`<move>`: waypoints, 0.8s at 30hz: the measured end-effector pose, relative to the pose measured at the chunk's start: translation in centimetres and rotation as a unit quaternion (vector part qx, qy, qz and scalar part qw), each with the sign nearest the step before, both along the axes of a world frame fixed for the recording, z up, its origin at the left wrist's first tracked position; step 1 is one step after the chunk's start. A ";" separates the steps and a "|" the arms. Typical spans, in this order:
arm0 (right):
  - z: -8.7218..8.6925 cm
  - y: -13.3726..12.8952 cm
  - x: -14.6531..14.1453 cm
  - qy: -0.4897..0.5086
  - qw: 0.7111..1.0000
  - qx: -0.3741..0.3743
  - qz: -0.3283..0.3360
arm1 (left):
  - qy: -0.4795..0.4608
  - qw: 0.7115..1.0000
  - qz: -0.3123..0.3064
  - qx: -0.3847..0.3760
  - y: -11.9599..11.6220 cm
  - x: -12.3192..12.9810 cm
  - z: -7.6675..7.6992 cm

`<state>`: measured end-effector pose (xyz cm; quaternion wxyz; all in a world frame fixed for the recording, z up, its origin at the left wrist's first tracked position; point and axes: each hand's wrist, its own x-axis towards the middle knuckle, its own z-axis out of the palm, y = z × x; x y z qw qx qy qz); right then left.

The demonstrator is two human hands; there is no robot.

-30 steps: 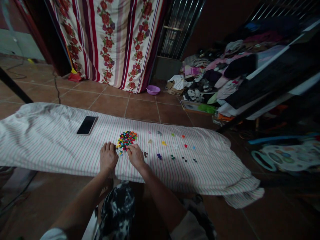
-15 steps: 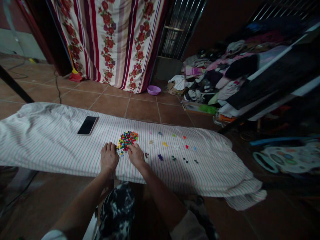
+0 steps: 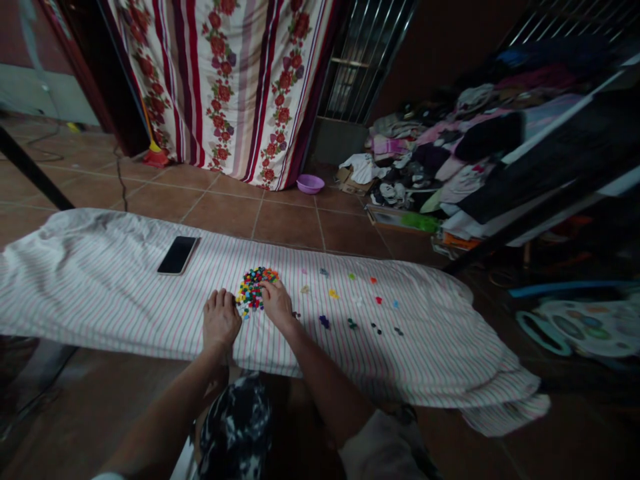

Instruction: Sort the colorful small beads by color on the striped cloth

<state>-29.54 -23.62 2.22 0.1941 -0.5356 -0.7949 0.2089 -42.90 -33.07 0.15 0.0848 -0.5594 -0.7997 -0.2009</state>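
Note:
A pile of small multicoloured pieces (image 3: 251,288), too small to name exactly, lies on the striped cloth (image 3: 140,313). My left hand (image 3: 221,319) rests palm down at the pile's left edge, its fingers stretched out on the cloth. Over the right side of the pile is my right hand (image 3: 277,302), thumb and fingertips drawn together; whatever may be between them is hidden. To the right, small groups sorted by colour are spread in rows, among them yellow pieces (image 3: 333,294), dark purple pieces (image 3: 325,322), dark green pieces (image 3: 353,324) and red pieces (image 3: 379,301).
A phone (image 3: 179,255) lies on the cloth left of the pile. Beyond the cloth, a purple basin (image 3: 311,184) stands on the tiled floor near a floral curtain (image 3: 240,93). Heaped clothes (image 3: 440,147) and a dark slanted bar (image 3: 500,243) are at the right.
My right hand has shifted slightly away from me over the pile, its fingertips now farther up the right side. The left hand stays beside the pile. The whole view has tilted slightly.

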 end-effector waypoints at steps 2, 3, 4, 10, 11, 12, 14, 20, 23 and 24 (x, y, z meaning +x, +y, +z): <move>0.4 0.6 -0.4 -0.006 1.000 -0.004 0.001 | 0.001 1.000 0.001 -0.004 0.0 0.0 0.0; 0.5 0.8 -0.7 -0.009 1.000 -0.006 0.002 | 0.000 1.000 0.001 -0.005 0.0 0.0 0.0; 0.6 1.1 -1.0 -0.013 1.000 -0.007 0.003 | -0.002 1.000 0.001 -0.005 0.0 0.0 -0.1; 0.4 2.1 -2.9 -0.057 0.998 -0.023 0.014 | -0.010 1.000 -0.007 0.007 0.1 -0.1 -0.4; 0.4 2.3 -3.1 -0.063 0.998 -0.024 0.017 | -0.009 1.000 -0.008 0.010 0.1 -0.1 -0.4; 0.3 2.4 -3.3 -0.067 0.997 -0.023 0.022 | -0.007 1.000 -0.010 0.011 0.1 -0.1 -0.5; 0.2 2.7 -3.5 -0.072 0.997 -0.018 0.030 | -0.003 1.000 -0.012 0.009 0.1 -0.1 -0.4; 0.6 2.5 -3.8 -0.082 0.996 -0.009 0.042 | -0.007 1.000 -0.004 0.004 0.1 0.0 -0.4; 1.0 2.1 -3.6 -0.061 0.997 -0.007 0.046 | -0.014 1.000 -0.005 0.008 0.1 0.0 -0.5; 1.1 1.9 -3.4 -0.053 0.997 -0.007 0.047 | -0.014 1.000 -0.005 0.010 0.1 0.0 -0.5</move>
